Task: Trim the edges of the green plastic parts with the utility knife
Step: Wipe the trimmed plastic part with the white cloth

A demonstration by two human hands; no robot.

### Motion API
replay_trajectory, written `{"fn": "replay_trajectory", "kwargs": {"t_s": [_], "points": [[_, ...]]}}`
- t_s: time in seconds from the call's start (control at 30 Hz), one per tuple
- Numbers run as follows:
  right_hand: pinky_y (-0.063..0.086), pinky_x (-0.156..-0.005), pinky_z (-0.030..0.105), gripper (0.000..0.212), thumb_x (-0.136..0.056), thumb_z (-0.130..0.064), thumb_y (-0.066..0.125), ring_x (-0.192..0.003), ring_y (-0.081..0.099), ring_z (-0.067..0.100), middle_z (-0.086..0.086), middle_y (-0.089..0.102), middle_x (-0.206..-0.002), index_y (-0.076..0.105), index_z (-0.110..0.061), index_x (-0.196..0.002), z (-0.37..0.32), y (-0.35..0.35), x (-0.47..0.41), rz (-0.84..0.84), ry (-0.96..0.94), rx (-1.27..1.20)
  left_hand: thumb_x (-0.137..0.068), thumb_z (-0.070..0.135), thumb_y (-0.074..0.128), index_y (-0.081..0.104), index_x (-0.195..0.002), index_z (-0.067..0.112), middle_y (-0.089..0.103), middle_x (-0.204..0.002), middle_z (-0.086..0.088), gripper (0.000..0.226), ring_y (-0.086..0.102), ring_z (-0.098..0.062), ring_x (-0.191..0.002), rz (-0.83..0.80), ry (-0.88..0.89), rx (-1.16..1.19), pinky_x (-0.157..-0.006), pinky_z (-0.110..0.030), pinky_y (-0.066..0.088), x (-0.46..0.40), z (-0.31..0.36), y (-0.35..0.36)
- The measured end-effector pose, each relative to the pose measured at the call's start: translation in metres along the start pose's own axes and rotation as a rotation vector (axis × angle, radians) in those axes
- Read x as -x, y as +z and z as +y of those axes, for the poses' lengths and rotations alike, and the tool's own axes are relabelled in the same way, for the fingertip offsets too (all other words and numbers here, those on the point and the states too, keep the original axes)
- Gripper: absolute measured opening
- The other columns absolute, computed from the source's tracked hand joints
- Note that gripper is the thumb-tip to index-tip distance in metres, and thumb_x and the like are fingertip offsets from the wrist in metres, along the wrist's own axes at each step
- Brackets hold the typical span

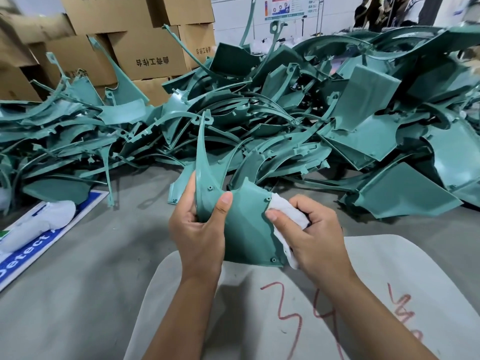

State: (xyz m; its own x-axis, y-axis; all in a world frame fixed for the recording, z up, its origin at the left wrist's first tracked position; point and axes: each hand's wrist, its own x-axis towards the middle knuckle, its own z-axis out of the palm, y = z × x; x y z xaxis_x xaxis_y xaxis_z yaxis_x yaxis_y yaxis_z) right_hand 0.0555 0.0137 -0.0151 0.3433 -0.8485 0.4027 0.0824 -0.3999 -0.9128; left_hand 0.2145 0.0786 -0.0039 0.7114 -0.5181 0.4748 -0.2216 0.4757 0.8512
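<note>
Left hand [198, 229] around green part [244, 224]

Left hand [200, 229], right hand [310, 235]: bare, no gloves; forearms bare, no sleeves visible.

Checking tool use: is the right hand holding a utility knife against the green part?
No: the right hand grips a white cloth against the green plastic part; no knife shows.

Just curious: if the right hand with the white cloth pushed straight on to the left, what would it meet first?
Probably the green part itself: the right hand presses its white cloth against that part's edge.
</note>
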Motion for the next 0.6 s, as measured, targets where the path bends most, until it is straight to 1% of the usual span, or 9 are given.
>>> {"fn": "replay_trajectory", "kwargs": {"t_s": [0.07,0.17,0.23,0.3,0.33,0.43,0.5,0.57,0.6], "points": [[0.034,-0.053,0.022,0.036,-0.089,-0.025,0.084,-0.056,0.042,0.008,-0.007,0.050,-0.060,0.055,-0.017,-0.069,0.001,0.000,0.001,-0.004,-0.042,0.079,-0.088,0.012,0.079,0.060,-0.141,0.020,0.075,-0.119,0.008,0.057,0.073,-0.015,-0.108,0.031,0.016,-0.002,-0.088,-0.025,0.059,-0.002,0.000,-0.001],[0.034,-0.053,0.021,0.034,-0.088,-0.026,0.085,-0.057,0.043,0.007,-0.007,0.051,-0.061,0.058,-0.017,-0.069,0.001,-0.002,-0.001,-0.001,-0.072,0.145,-0.089,0.011,0.078,0.063,-0.137,0.029,0.076,-0.117,0.008,0.053,0.073,-0.014,-0.107,0.072,0.027,0.027,-0.087,-0.023,0.058,-0.003,0.001,-0.001],[0.034,-0.050,0.020,0.033,-0.087,-0.032,0.082,-0.054,0.044,0.009,-0.005,0.052,-0.060,0.058,-0.020,-0.070,-0.001,-0.002,-0.001,0.006,-0.022,0.042,-0.090,0.012,0.076,0.066,-0.131,0.031,0.077,-0.116,0.005,0.046,0.074,-0.017,-0.106,0.099,0.020,0.059,-0.087,-0.025,0.058,-0.003,0.002,0.000],[0.035,-0.048,0.019,0.031,-0.088,-0.033,0.078,-0.053,0.044,0.009,0.003,0.053,-0.061,0.057,-0.018,-0.071,-0.003,0.001,0.002,0.020,-0.014,-0.043,-0.091,0.015,0.076,0.067,-0.133,0.026,0.076,-0.117,0.001,0.044,0.073,-0.019,-0.107,0.172,-0.009,0.103,-0.090,-0.029,0.059,-0.005,0.001,-0.001],[0.035,-0.048,0.018,0.030,-0.089,-0.032,0.077,-0.052,0.045,0.008,0.003,0.053,-0.061,0.057,-0.019,-0.071,-0.005,0.003,0.004,0.026,-0.025,-0.059,-0.091,0.017,0.077,0.066,-0.135,0.023,0.076,-0.119,0.000,0.046,0.073,-0.019,-0.109,0.228,-0.033,0.132,-0.093,-0.032,0.059,-0.006,0.000,-0.003],[0.037,-0.048,0.016,0.030,-0.093,-0.026,0.077,-0.051,0.045,0.005,-0.006,0.052,-0.058,0.056,-0.022,-0.072,-0.006,0.012,0.011,0.032,-0.020,-0.081,-0.090,0.018,0.077,0.065,-0.137,0.020,0.075,-0.119,-0.001,0.048,0.072,-0.018,-0.109,0.345,-0.082,0.191,-0.096,-0.033,0.058,-0.008,-0.003,-0.003],[0.038,-0.048,0.017,0.031,-0.095,-0.018,0.077,-0.052,0.046,0.006,-0.009,0.052,-0.059,0.057,-0.020,-0.072,-0.005,0.016,0.011,0.065,0.011,-0.113,-0.090,0.017,0.077,0.067,-0.131,0.020,0.076,-0.117,-0.005,0.043,0.072,-0.017,-0.103,0.386,-0.098,0.184,-0.092,-0.032,0.058,-0.008,-0.005,-0.002],[0.038,-0.049,0.018,0.030,-0.096,-0.015,0.075,-0.054,0.045,0.007,-0.008,0.052,-0.061,0.057,-0.018,-0.072,-0.005,0.017,0.011,0.071,0.036,-0.159,-0.090,0.020,0.079,0.066,-0.117,0.023,0.075,-0.111,-0.009,0.031,0.071,-0.016,-0.092,0.452,-0.135,0.190,-0.084,-0.031,0.058,-0.009,-0.006,-0.003],[0.039,-0.050,0.018,0.028,-0.096,-0.016,0.074,-0.055,0.045,0.008,-0.006,0.052,-0.062,0.057,-0.015,-0.074,-0.005,0.018,0.011,0.063,0.052,-0.186,-0.090,0.021,0.079,0.063,-0.111,0.021,0.074,-0.106,-0.007,0.026,0.070,-0.014,-0.087,0.481,-0.159,0.204,-0.082,-0.031,0.057,-0.010,-0.006,-0.005]]}}
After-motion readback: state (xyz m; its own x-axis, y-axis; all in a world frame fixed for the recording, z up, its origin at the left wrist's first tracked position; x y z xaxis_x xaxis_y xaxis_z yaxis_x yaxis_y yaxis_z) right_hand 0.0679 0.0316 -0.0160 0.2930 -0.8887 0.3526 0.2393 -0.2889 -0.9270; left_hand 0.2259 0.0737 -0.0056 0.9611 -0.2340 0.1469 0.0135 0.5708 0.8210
